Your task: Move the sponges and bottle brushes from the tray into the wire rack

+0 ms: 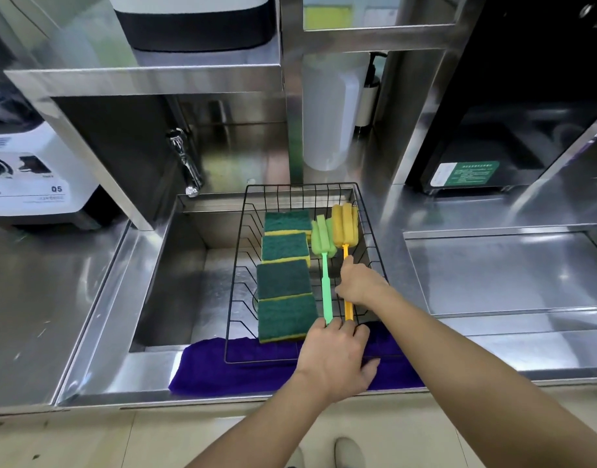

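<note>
Hands over the black wire rack [238, 265], which sits across the right part of the steel sink [175, 275], its near edge resting on a purple cloth [222, 369]. My left hand [337, 359] lies palm down at the rack's near rim, fingers loosely spread; the fingertips meet the near ends of both brush handles, though I cannot tell whether they pinch either one. My right hand [359, 283], farther out and just to the right, is curled over the shaft of the orange bottle brush [345, 228], thumb side on the handle. Just left of that hand lies the green bottle brush [324, 261], parallel to the orange one, both foam heads pointing away from me toward the rack's far wall. Beyond my left hand's fingertips and to their left, four green-and-yellow sponges [285, 278] lie in a column, scourer side up, edge overlapping edge. Right of my right forearm sits a shallow steel tray [506, 271] set into the counter. A faucet [185, 163] stands at the sink's far left corner.
</note>
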A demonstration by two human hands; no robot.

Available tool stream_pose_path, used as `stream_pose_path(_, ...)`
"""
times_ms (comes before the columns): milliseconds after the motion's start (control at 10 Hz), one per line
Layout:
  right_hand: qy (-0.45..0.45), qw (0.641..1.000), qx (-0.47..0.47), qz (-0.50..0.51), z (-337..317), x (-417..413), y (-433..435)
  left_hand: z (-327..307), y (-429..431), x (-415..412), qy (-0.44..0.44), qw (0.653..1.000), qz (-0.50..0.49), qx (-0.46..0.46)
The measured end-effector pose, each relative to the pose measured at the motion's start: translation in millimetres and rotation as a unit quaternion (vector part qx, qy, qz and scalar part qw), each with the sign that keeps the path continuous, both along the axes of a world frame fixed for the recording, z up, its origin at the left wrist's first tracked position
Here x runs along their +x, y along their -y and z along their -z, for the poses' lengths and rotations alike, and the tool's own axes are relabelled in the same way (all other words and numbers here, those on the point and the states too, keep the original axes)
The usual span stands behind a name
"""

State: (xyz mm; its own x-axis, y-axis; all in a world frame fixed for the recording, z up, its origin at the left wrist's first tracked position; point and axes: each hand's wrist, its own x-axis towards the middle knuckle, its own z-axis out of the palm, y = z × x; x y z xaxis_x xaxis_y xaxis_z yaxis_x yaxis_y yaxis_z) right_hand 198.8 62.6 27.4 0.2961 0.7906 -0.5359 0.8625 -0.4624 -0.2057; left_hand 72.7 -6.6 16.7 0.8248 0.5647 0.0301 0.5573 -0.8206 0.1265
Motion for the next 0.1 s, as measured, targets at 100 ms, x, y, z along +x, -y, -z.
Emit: stream_pose_path(100, -0.057, 0.996, 0.056, 0.039, -18.9, 13.7, 0.2, -9.7, -7.6, -7.8, 0.028, 1.0, 0.002, -0.013)
